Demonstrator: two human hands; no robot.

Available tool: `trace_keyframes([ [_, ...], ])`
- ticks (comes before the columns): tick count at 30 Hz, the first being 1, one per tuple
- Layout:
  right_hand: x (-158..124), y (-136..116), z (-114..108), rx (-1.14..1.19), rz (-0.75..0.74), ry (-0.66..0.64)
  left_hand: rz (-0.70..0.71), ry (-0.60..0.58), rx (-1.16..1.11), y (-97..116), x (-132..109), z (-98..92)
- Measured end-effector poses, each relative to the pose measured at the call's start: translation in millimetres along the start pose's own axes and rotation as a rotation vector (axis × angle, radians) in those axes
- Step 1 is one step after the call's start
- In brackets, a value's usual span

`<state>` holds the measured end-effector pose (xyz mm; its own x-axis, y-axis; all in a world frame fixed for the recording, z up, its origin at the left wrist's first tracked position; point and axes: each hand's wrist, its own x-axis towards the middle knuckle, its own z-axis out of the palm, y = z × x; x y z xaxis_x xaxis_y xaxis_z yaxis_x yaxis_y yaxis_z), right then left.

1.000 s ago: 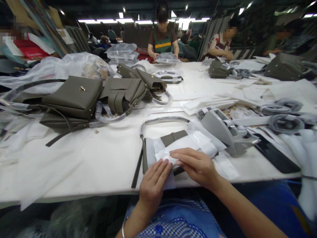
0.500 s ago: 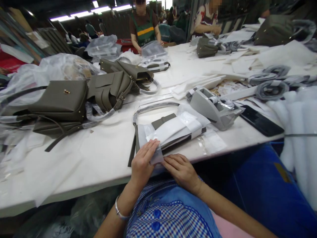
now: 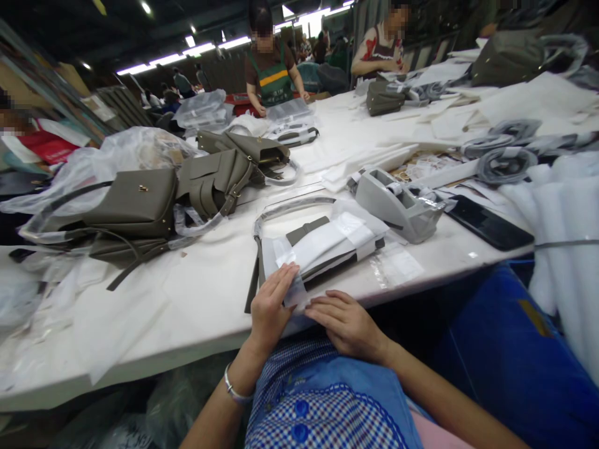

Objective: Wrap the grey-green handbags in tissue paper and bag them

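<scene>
A grey-olive handbag (image 3: 306,231) lies at the table's front edge, partly covered by white wrapping sheets (image 3: 322,246). Its plastic-wrapped strap (image 3: 294,204) loops behind it. My left hand (image 3: 274,305) rests on the near left corner of the wrapping, fingers straight and together, thumb apart. A translucent sheet corner (image 3: 296,292) shows between that thumb and the fingers. Just right of it, my right hand (image 3: 346,323) has its fingers stretched out flat, their tips by the sheet's lower edge; its thumb is hidden.
A grey tape dispenser (image 3: 397,206) and a black phone (image 3: 486,222) lie to the right. Several olive handbags (image 3: 140,199) fill the left side. White foam rolls (image 3: 566,231) and a blue bin (image 3: 505,355) stand at right. Co-workers (image 3: 276,75) work across the table.
My right fingertips have shifted slightly at the sheet's edge, where they touched its corner before. My left hand keeps its place on the wrapping. The camera view has tilted a little.
</scene>
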<state>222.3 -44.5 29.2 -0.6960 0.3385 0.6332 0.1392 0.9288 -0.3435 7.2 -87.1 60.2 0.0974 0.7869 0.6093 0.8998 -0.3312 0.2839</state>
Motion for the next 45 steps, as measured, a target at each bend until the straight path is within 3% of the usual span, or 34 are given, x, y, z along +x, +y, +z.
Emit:
trace_keyframes([
  [3,14,-2,-7,0.039,0.053,0.186,0.023,0.041,0.03,0,-2,3.8],
  [10,60,10,-6,-0.198,-0.023,0.187,0.039,0.097,0.073,2,-1,5.5],
  [14,68,13,0,-0.109,-0.094,0.25,0.038,0.068,0.06,2,0,2.9],
  [17,64,10,4,-0.012,-0.065,0.266,0.018,0.058,0.055,1,-2,4.2],
  [22,52,8,0,0.056,-0.068,0.224,0.005,0.058,0.04,1,-6,8.7],
  [29,56,11,-25,0.044,-0.105,0.214,0.009,0.087,0.062,1,-5,9.9],
  [36,49,17,-24,-0.027,-0.05,0.11,-0.004,0.05,0.099,2,-6,9.8],
  [42,73,50,-74,-0.197,0.027,0.092,0.044,0.032,0.13,0,-6,8.7],
  [45,97,81,-92,-0.301,0.122,-0.113,0.052,0.047,0.155,-2,-6,10.6],
])
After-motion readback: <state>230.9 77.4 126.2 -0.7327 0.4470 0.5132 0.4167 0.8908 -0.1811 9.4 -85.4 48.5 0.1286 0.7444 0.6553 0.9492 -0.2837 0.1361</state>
